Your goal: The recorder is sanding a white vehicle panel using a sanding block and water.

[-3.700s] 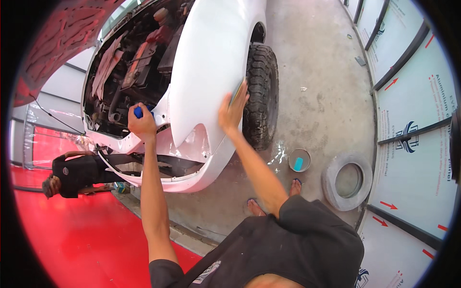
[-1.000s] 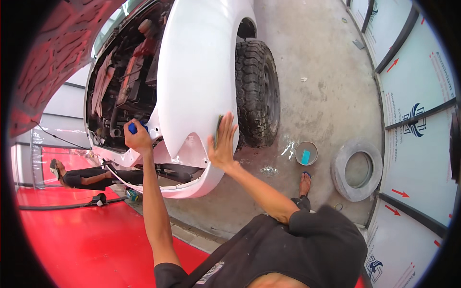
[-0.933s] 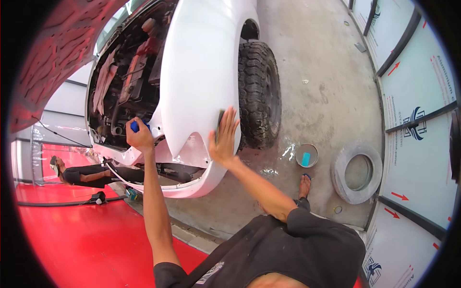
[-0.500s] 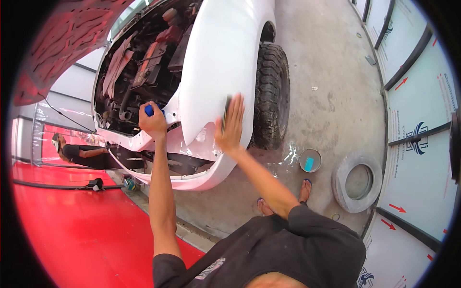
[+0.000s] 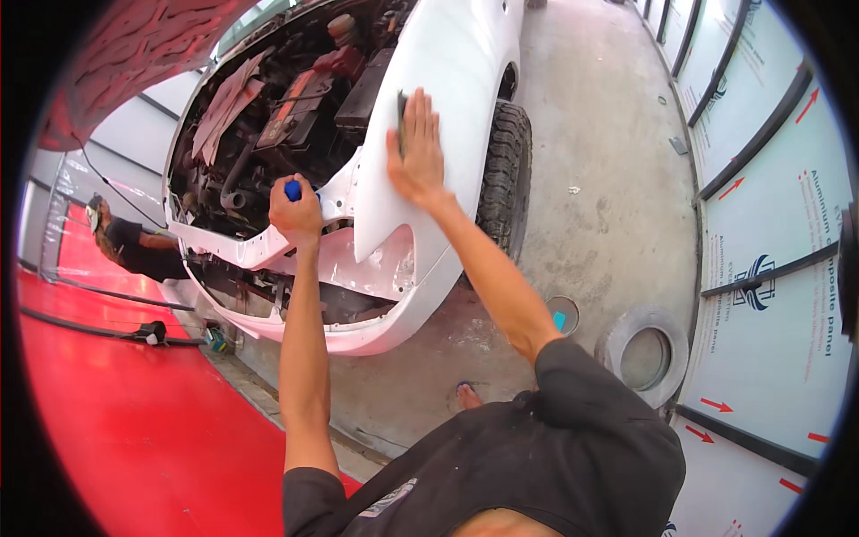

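Observation:
My left hand [image 5: 295, 210] is closed round a blue object [image 5: 292, 190] at the front edge of the open engine bay [image 5: 288, 116]. My right hand [image 5: 416, 148] lies with long, straight fingers on the white front fender [image 5: 452, 63], pressing a thin dark pad [image 5: 401, 121] against its surface; most of the pad is hidden under the palm. The bare headlight opening [image 5: 353, 264] and pale bumper [image 5: 385, 327] are just below my hands. A black tyre [image 5: 503, 170] shows beside the fender.
A raised hood [image 5: 125, 63] hangs at upper left, and another person [image 5: 143, 251] is beyond the bumper. A round container with a teal block [image 5: 564, 315], a loose wrapped ring [image 5: 626, 345] and panelled walls [image 5: 761, 233] are at right. A red surface [image 5: 134, 403] fills the lower left.
My right hand and the dark pad have slid upward along the fender, farther from the bumper. My left hand keeps its grip on the blue object. The camera's view has shifted slightly.

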The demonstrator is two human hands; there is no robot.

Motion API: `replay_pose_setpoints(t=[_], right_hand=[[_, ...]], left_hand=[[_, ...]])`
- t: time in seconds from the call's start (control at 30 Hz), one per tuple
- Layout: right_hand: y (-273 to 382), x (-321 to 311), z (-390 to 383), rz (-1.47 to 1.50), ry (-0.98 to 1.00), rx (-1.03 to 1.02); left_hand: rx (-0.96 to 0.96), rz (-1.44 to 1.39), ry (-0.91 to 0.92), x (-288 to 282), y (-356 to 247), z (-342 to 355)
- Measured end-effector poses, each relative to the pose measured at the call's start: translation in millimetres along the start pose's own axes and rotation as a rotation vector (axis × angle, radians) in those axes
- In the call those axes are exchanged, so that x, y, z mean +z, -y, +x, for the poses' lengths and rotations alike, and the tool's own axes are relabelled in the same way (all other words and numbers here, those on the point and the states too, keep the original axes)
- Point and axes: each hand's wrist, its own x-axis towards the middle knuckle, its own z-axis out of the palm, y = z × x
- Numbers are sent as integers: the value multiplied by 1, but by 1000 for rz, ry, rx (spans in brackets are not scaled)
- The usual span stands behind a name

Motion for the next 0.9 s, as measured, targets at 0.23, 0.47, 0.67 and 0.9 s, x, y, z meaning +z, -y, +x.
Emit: replay_pose_setpoints(t=[0.23, 0.47, 0.67, 0.9], right_hand=[[60, 6, -117, 46, 83, -112], [13, 8, 5, -83, 35, -6], [31, 2, -68, 82, 20, -58], [4, -7, -55, 30, 50, -55]], left_hand=[[18, -10, -13, -7, 8, 0], [17, -10, -33, -1, -9, 1], [23, -8, -20, -7, 4, -3], [9, 29, -34, -8, -5, 0]])
